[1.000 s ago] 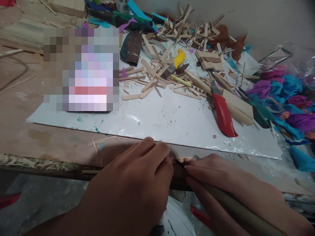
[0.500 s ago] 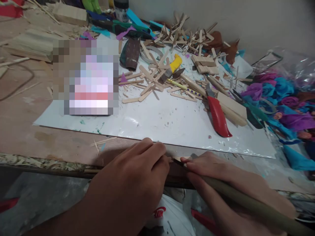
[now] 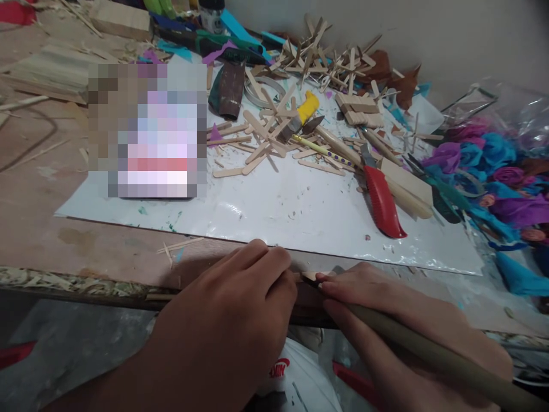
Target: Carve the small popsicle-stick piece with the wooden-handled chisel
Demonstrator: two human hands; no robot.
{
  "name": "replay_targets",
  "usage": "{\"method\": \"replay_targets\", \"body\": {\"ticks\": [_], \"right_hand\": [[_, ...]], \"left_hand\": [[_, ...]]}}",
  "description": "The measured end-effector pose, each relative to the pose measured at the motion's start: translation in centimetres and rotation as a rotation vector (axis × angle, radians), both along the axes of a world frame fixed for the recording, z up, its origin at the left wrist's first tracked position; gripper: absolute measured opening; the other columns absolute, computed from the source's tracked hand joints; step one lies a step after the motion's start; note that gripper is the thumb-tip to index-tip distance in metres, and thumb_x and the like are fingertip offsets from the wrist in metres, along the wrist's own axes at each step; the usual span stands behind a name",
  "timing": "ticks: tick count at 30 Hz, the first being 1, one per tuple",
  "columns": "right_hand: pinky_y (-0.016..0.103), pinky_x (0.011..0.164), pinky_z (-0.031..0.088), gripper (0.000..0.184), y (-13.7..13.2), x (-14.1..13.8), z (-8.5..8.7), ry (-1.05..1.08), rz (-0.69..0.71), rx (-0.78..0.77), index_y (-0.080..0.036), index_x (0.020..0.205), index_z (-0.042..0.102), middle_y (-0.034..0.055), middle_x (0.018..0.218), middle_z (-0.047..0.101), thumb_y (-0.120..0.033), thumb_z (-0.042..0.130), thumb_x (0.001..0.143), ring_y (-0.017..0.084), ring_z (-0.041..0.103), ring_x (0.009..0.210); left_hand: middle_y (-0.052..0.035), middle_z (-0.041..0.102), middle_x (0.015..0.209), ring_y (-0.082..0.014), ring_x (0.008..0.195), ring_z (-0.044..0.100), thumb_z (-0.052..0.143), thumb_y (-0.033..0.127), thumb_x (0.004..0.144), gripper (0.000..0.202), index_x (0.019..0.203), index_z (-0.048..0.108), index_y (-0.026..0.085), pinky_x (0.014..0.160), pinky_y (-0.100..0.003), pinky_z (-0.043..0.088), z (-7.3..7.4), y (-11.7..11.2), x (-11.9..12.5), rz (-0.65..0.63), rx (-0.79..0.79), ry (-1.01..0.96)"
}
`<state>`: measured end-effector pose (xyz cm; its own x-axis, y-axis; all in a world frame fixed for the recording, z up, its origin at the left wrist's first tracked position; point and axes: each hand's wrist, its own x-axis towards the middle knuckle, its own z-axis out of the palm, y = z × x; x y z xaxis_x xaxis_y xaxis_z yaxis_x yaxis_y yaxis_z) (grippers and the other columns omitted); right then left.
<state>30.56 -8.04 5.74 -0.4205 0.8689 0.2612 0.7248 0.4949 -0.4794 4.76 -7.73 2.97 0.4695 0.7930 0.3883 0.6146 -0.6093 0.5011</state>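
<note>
My left hand is closed at the table's front edge, its thumb and fingers pinching a small pale wooden stick. Most of the stick is hidden by my fingers. In my right hand is a carving knife with a long, thick, dull brown handle, gripped like a pen. Its narrow dark tip points left and meets the stick, close to my left fingertips. Exact contact is hard to make out.
A white sheet carries a red cutter, a yellow-handled cutter, a pencil and scattered craft sticks. A blurred-out screen is at left. Crepe-paper flowers lie right, wood blocks at back left.
The knife tip and my right fingers have shifted very slightly to the left. My left hand keeps its grip almost unmoved, and the camera view has shifted a little.
</note>
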Motion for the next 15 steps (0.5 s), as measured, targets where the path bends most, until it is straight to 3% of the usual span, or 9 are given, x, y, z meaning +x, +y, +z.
{"method": "replay_targets", "body": {"ticks": [5, 11, 15], "right_hand": [[0.016, 0.085, 0.073, 0.015, -0.17, -0.42, -0.02, 0.058, -0.037, -0.027, -0.037, 0.121, 0.085, -0.0031, 0.116, 0.096, -0.025, 0.081, 0.112, 0.016, 0.094, 0.098], [0.015, 0.082, 0.071, 0.013, -0.76, -0.75, -0.02, 0.065, -0.114, 0.014, -0.036, 0.116, 0.085, -0.0040, 0.112, 0.096, -0.025, 0.081, 0.112, 0.013, 0.092, 0.093], [0.012, 0.074, 0.069, 0.013, -0.83, -0.98, 0.15, 0.076, -0.122, 0.005, -0.038, 0.112, 0.087, -0.0071, 0.104, 0.095, -0.026, 0.082, 0.108, 0.013, 0.092, 0.086]], "left_hand": [[-0.0065, 0.082, 0.108, -0.0296, 0.095, 0.077, 0.051, -0.006, 0.093, 0.046, 0.118, 0.085, 0.013, 0.077, -0.046, 0.065, -0.22, -0.03, 0.06, -0.023, 0.012, 0.000], [-0.0068, 0.083, 0.108, -0.0275, 0.092, 0.076, 0.053, -0.003, 0.092, 0.035, 0.096, 0.080, 0.019, 0.078, -0.043, 0.063, -0.16, -0.10, -0.11, -0.009, 0.026, 0.008], [-0.0065, 0.083, 0.111, -0.0286, 0.097, 0.075, 0.052, -0.005, 0.095, 0.038, 0.106, 0.080, 0.018, 0.085, -0.044, 0.062, -0.31, -0.06, -0.33, 0.012, 0.032, 0.032]]}}
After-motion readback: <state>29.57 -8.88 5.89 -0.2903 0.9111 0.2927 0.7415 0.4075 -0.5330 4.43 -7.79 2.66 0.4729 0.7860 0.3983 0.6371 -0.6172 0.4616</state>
